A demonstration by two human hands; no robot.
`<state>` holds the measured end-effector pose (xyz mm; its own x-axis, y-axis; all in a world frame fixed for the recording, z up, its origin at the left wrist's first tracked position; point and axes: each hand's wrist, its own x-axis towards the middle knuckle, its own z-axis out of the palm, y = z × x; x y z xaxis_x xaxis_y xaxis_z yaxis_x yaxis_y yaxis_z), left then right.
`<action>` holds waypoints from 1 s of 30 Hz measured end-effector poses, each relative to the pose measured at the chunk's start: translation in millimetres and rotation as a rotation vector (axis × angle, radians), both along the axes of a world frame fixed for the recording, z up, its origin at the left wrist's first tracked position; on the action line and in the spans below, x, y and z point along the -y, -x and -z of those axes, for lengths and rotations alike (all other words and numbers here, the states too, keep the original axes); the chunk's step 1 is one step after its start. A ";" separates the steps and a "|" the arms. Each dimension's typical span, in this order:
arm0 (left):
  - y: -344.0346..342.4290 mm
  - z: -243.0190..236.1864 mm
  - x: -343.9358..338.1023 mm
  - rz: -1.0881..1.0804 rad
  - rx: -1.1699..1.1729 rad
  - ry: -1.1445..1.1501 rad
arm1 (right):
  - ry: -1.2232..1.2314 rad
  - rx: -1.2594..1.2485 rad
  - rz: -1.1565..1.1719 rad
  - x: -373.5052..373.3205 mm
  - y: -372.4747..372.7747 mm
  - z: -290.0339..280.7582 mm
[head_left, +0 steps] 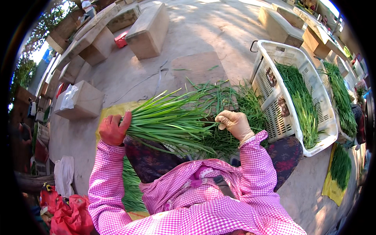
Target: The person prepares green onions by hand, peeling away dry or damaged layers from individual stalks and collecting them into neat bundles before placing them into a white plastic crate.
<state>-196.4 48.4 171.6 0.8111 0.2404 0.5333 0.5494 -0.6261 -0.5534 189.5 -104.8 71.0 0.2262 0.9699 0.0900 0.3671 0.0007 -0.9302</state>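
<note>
Your red-gloved left hand (113,128), left of center in the frame, is closed around the gathered end of a bunch of long green leaves (168,119). The bunch lies across the middle of the frame, its blades fanning toward the right. Your pale-gloved right hand (236,124), right of center, has thumb and forefinger pinched together just beside the bunch's spread end; you cannot tell from this view whether a blade is caught between them. Loose green blades (250,103) lie heaped behind and below that hand. At right of the frame stands a white slatted crate (274,113) holding a thick layer of similar leaves (303,117). Part of a yellow sheet (107,113) shows beside your left hand. At lower right, more leaves (340,166) rest on a yellow sack (327,188); red plastic bags (72,215) occupy the lower left.
</note>
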 end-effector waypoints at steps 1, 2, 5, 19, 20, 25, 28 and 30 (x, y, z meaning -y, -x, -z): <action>4.3 -1.8 -0.8 -0.007 0.010 -0.006 | 0.048 -0.188 0.016 4.0 2.5 -7.5; 8.6 -5.2 -2.4 -0.013 0.020 -0.012 | -0.014 -0.085 0.009 6.9 -2.3 -18.8; 26.3 -8.0 -8.9 -0.036 0.055 -0.025 | 0.001 -0.352 0.037 15.0 -6.5 -41.7; 58.8 -11.4 -28.8 -0.163 0.148 -0.046 | -0.427 0.050 0.661 43.4 -114.8 -61.2; 61.9 -11.1 -29.5 -0.177 0.161 -0.039 | -0.345 -0.014 0.765 49.9 -133.0 -59.0; 68.5 -6.9 -26.8 -0.251 0.171 -0.045 | -0.121 1.398 0.963 31.1 -107.0 -58.1; 64.9 -3.6 -26.0 -0.254 0.174 -0.023 | -0.131 0.657 0.426 11.8 -66.7 -25.3; 61.2 -2.9 -26.9 -0.231 0.177 -0.034 | -0.012 0.272 0.087 -3.8 -22.9 -8.7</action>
